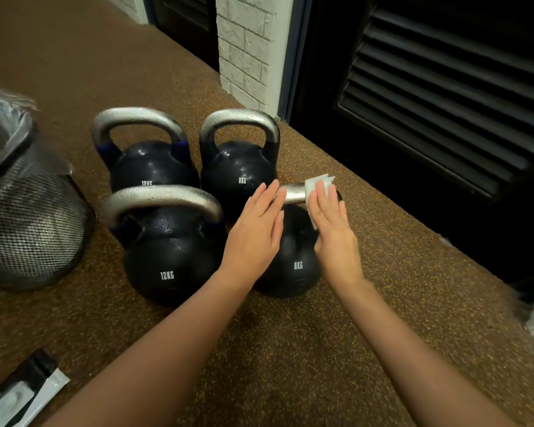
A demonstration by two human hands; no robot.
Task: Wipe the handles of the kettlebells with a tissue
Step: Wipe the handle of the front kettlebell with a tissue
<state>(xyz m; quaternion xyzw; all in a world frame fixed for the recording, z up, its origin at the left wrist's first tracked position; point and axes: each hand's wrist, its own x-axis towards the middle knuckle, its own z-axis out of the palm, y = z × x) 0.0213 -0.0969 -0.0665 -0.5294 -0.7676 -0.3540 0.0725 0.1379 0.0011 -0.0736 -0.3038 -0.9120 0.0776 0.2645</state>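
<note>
The right hand [332, 229] presses a white tissue [316, 188] flat onto the near 8 kg kettlebell's handle [294, 194], fingers straight and together; the left hand [256, 224] rests open on the handle's other end. With nothing pinching it, the tissue could slide off onto the floor [290, 349].

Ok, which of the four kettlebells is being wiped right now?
The near-right kettlebell marked 8KG. The right hand presses the tissue onto its handle and the left hand rests on the handle's other end. The other three handles are untouched.
</note>
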